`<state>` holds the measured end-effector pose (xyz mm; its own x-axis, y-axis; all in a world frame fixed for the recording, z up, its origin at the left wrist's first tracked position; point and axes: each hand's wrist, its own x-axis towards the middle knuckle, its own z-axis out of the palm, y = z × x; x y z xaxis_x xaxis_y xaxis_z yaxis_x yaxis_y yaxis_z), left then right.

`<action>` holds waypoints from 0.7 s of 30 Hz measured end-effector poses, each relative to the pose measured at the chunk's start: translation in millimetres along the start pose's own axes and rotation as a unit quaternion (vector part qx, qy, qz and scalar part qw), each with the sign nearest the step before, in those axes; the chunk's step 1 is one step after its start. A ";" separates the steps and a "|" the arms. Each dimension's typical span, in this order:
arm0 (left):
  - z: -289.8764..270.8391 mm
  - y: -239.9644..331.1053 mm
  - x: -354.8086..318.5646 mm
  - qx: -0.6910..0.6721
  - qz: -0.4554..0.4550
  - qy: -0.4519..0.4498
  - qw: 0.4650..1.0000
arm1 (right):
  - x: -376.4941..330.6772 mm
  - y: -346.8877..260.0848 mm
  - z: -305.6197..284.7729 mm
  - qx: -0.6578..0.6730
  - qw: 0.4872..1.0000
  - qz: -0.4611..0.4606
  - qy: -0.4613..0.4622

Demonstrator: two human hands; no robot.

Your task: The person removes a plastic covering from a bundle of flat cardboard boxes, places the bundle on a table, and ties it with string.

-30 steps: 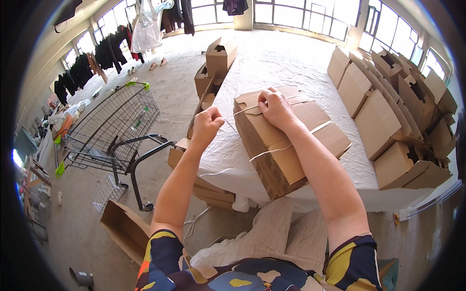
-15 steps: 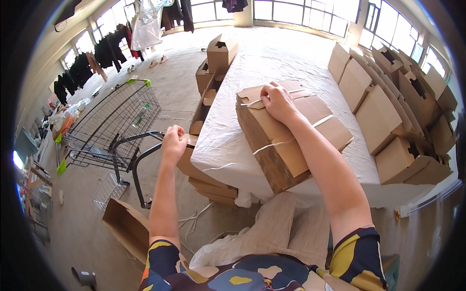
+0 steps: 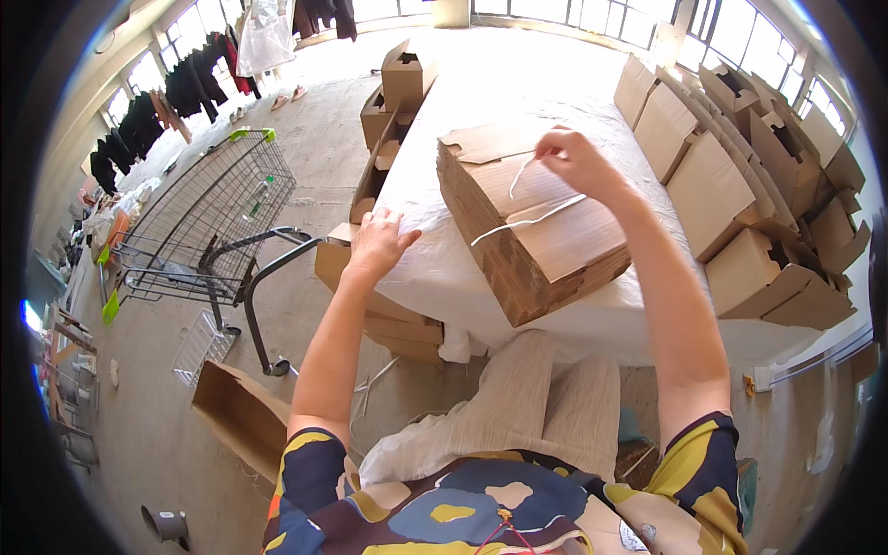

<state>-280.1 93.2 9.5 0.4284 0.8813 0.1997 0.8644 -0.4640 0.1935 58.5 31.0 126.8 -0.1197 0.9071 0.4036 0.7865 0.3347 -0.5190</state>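
Note:
A thick stack of flattened brown cardboard boxes (image 3: 546, 236) lies on a table covered with a white cloth (image 3: 435, 268). A white strap (image 3: 527, 220) crosses the top of the stack. My right hand (image 3: 573, 159) is above the stack and pinches a loose end of the white strap, lifting it. My left hand (image 3: 377, 242) rests with fingers spread on the white cloth at the table's left edge, a little left of the stack.
Folded cardboard boxes (image 3: 740, 166) line the table's right side. More boxes (image 3: 388, 92) stand on the floor to the left. A black wire cart (image 3: 203, 222) stands further left, a cardboard piece (image 3: 240, 416) lies below it. Clothes (image 3: 166, 92) hang at the back.
My left hand left the strap, swung out to the left, then came back onto the cloth. My right hand went from pressing on the stack to lifting the strap end.

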 end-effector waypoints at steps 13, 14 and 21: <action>-29.7 43.4 -26.8 0.071 0.034 -0.159 0.984 | -134.1 26.2 -52.2 0.011 0.976 0.058 0.211; -25.8 40.6 -25.3 0.064 0.043 -0.164 0.983 | -136.8 26.8 -52.1 0.011 0.975 0.064 0.211; -26.0 27.1 -25.4 -0.033 0.100 -0.163 0.981 | -136.1 21.5 -41.2 -0.051 0.974 0.016 0.220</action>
<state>-274.4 55.9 34.6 0.6590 0.7484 -0.0755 0.7396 -0.6264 0.2464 116.6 -95.8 91.7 0.1587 0.7123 0.6837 0.8448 0.2604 -0.4674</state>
